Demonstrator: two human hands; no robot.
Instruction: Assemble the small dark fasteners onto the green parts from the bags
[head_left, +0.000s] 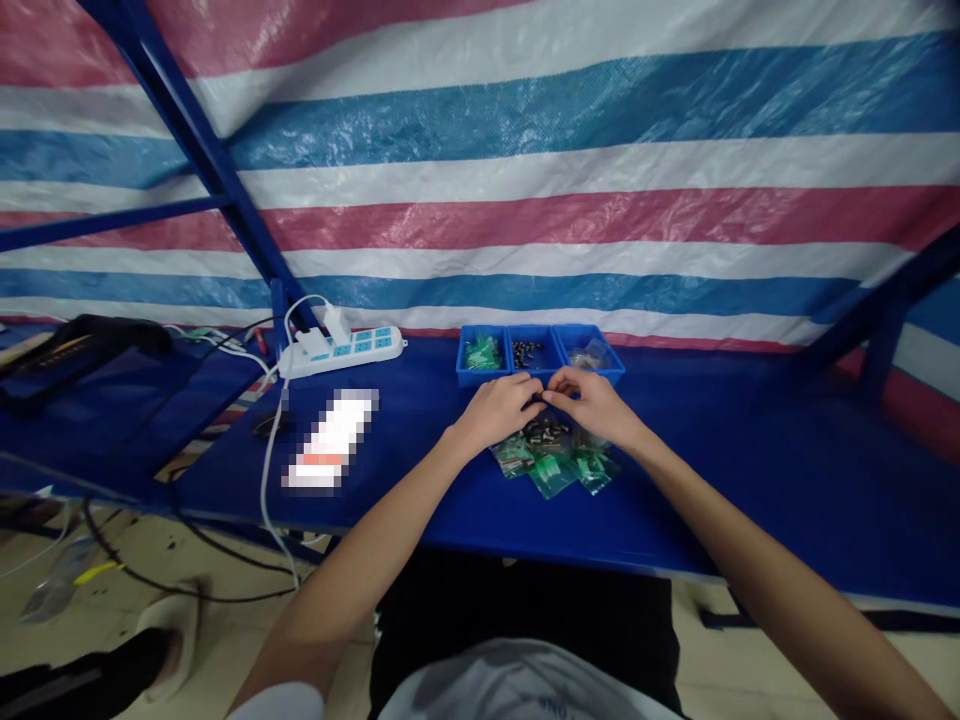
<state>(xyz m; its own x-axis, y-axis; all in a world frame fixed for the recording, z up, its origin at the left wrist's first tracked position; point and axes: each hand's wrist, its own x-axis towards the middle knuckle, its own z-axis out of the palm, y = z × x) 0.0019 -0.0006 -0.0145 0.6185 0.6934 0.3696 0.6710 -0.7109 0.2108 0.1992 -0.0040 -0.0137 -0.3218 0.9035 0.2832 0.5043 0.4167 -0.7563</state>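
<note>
My left hand and my right hand meet in front of a blue three-compartment bin. The fingertips of both are pinched together around something small and dark, too small to name. Green pieces fill the bin's left compartment, small dark parts lie in the middle one, and clear plastic bags are in the right one. Below my hands, several small clear bags with green contents lie on the table, with a pile of small dark and metallic parts on top of them.
A white power strip with plugs stands at the back left of the blue table. A blurred-out white rectangle lies nearer, beside a white cable. A striped tarp hangs behind. Another person's foot shows at lower left.
</note>
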